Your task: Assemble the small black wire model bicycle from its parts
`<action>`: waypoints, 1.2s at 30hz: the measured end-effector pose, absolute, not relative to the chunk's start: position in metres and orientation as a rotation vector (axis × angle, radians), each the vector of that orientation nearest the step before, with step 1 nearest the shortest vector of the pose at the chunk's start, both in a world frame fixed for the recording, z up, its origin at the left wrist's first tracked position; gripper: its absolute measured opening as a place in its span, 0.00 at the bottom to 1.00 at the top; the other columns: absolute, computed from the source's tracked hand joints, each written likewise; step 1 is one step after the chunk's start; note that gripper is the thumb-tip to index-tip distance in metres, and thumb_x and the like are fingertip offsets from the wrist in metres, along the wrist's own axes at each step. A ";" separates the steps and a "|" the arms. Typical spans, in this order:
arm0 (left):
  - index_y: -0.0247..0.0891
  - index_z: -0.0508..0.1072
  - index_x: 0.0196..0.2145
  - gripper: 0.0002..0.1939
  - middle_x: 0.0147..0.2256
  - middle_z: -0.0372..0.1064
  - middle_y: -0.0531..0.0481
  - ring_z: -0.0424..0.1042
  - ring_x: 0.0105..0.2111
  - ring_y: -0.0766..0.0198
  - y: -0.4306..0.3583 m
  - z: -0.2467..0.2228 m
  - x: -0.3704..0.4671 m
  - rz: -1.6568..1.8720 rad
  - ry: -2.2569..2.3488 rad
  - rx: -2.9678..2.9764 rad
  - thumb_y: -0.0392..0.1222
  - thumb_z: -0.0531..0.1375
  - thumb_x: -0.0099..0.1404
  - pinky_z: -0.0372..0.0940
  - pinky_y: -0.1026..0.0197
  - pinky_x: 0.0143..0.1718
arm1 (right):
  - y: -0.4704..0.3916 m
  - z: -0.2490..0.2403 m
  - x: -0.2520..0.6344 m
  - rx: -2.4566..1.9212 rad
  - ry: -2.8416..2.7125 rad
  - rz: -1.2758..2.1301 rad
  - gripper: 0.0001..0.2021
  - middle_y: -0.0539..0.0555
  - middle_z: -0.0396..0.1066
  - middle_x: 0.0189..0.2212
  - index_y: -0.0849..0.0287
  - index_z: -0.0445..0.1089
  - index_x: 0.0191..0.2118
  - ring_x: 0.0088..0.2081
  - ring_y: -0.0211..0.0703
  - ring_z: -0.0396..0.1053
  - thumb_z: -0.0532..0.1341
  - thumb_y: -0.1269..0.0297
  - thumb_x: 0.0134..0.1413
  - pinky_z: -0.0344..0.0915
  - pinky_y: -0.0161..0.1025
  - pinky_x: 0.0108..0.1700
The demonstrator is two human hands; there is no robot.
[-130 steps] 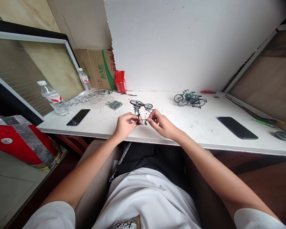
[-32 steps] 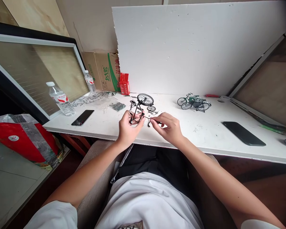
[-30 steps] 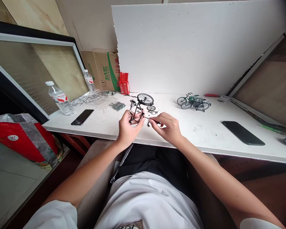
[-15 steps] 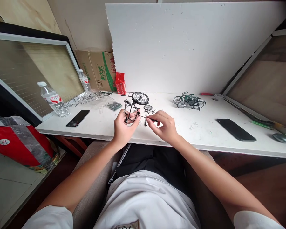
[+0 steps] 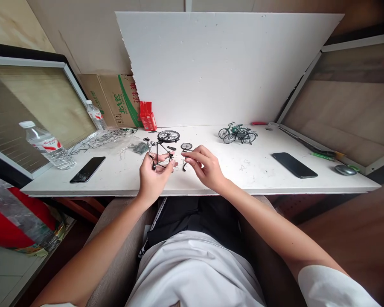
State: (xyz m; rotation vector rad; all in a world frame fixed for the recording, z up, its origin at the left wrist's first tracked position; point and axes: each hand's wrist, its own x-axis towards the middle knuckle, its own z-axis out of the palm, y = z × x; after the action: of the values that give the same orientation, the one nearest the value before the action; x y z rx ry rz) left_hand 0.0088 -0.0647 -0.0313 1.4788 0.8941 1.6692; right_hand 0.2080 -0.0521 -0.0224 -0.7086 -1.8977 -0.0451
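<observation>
My left hand (image 5: 154, 177) grasps the black, spoke-wheeled model bicycle (image 5: 158, 152), now turned to show its open frame, over the white surface (image 5: 230, 175); my right hand (image 5: 208, 168) pinches a slim rod-like tool (image 5: 178, 157), giving it seemingly better access.

single head-worn view, facing forward and down, near the white desk (image 5: 259, 175)

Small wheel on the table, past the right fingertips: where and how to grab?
Likely by the outer rim of the small wheel, pinched at opposite edges from above, far side: it seems to lie flat on the white table, and the right hand crowds its near side.
</observation>
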 end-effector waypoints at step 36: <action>0.38 0.79 0.55 0.24 0.51 0.81 0.38 0.85 0.38 0.54 -0.063 -0.026 0.004 1.588 1.000 1.597 0.53 0.70 0.67 0.76 0.62 0.31 | -0.050 -0.025 0.208 -0.680 -1.904 -0.173 0.08 0.55 0.72 0.30 0.51 0.81 0.49 0.33 0.46 0.71 0.65 0.61 0.70 0.71 0.45 0.36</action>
State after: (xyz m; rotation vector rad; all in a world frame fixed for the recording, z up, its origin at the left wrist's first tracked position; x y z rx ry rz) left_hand 0.0039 -0.0626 -0.0256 1.5968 0.9996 1.5882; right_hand 0.2084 -0.0502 -0.0248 -0.6800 -1.9039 -0.1730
